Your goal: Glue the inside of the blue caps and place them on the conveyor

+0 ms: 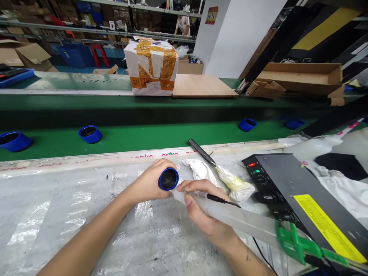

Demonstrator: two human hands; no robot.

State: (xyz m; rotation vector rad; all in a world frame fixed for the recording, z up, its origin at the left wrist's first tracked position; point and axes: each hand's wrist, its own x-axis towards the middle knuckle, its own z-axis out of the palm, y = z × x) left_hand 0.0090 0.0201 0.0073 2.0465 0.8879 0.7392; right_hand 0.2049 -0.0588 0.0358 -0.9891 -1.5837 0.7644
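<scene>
My left hand (154, 181) is wrapped round a blue cup-shaped part (168, 179) with a dark inside, its opening tilted toward me. In my right hand (207, 211) lies a translucent dispensing syringe (241, 219), its tip at the lower rim of the blue part. Whether the tip touches the rim I cannot tell. A black cable (222, 200) runs along the syringe, and a green clamp-like adapter (297, 241) sits at its rear end. Beyond my right hand are a white cloth (200, 171) and a black-handled tool (202, 152) with a yellow-stained wrapped end.
A black control box (304, 207) with knobs and a yellow label stands at the right. Several blue parts like the held one, including one at the left (90, 134), sit on the green conveyor belt (161, 134). Behind it stands a taped carton (151, 67). Far back is another person (183, 25).
</scene>
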